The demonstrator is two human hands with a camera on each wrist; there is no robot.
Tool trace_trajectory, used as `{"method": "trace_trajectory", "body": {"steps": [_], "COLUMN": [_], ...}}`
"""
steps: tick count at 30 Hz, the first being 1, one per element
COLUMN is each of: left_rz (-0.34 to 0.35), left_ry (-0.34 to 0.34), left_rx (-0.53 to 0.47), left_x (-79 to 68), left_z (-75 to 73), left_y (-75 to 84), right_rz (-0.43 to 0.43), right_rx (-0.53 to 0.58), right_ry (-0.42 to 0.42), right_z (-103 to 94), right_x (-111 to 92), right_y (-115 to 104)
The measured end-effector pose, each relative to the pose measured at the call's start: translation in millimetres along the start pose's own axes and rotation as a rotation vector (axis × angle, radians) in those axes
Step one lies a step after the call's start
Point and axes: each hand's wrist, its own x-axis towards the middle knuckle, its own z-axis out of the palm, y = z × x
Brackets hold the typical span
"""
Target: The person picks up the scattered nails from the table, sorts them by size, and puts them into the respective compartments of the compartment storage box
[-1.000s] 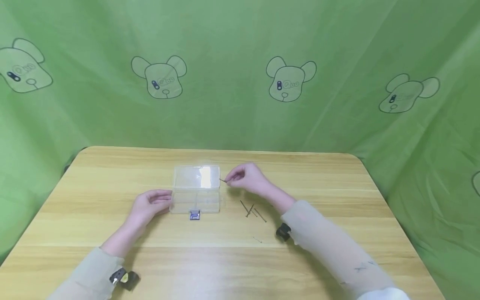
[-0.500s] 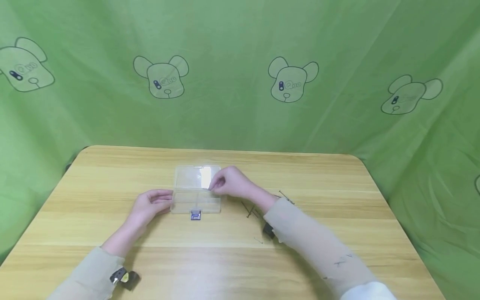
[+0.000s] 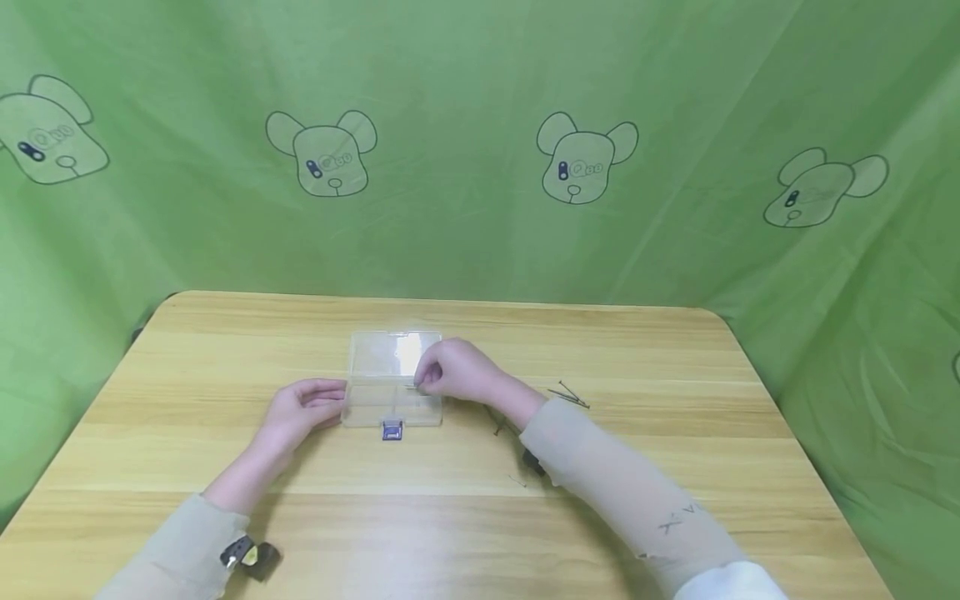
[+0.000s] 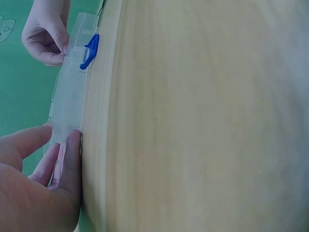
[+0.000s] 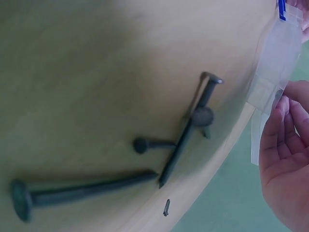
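A clear plastic compartment box stands on the table with its lid raised at the back and a blue latch in front. My left hand touches the box's left end with fairly straight fingers. Over the right-hand compartment, my right hand pinches a nail between thumb and fingertips, its tip pointing left. In the right wrist view the nail is mostly hidden by the fingers, with a small grey bit showing. In the left wrist view the right fingertips overlap the box's far part.
Several dark nails lie right of the box, some hidden behind the right forearm. Large ones show close up in the right wrist view. A smaller pin-like nail lies nearer the front. Green cloth hangs behind the table.
My right hand has moved left with the nail, from beside the lid to over the right compartment, then slightly lower. The left hand has stayed at the box.
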Motion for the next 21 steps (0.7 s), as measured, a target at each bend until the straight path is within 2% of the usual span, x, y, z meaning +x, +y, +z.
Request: {"method": "trace_trajectory", "body": {"steps": [6,12,16,21], "left_rz": [0.005,0.007,0.007,0.005], "left_ry": [0.002,0.002,0.001,0.001], "left_rx": [0.005,0.004,0.001,-0.004], "left_x": [-0.3,-0.2,-0.1,-0.5], "left_z": [0.5,0.6,0.5,0.6], "left_y": [0.2,-0.9,-1.5,-0.8], "right_rz": [-0.003,0.007,0.004,0.017], "right_rx": [0.001,0.079,0.145,0.175], "right_ry": [-0.001,0.012,0.042,0.077], "right_z": [-0.1,-3.8,-10.0,-22.8], "right_x": [-0.8,-5.7,-12.2,-21.1], "right_y": [1.4,8.4,14.6,18.8]}}
